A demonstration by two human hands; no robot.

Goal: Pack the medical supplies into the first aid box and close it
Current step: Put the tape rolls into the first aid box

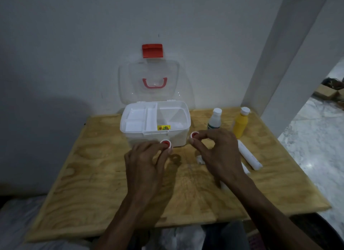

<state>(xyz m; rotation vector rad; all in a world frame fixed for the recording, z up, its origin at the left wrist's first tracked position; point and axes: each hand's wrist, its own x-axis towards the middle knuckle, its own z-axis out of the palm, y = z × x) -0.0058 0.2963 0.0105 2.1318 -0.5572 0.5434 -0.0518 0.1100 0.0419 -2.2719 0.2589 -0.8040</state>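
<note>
Holding one red-cored tape roll [165,143] in left hand [147,162], another [194,134] in right hand [217,153]; packing barely starting, first aid box [155,125] ahead standing open, bottles and tubes waiting beside right hand.

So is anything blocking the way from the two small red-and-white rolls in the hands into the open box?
Nothing visible. The left hand and right hand each hold a small red-cored white roll just before the white plastic first aid box; its clear lid stands open.

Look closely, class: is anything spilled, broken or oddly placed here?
Nothing is spilled or broken. The first aid box stands open, two bottles upright beside it, a white tube lying flat. Each hand, left hand and right hand, holds a small red-centred roll.
</note>
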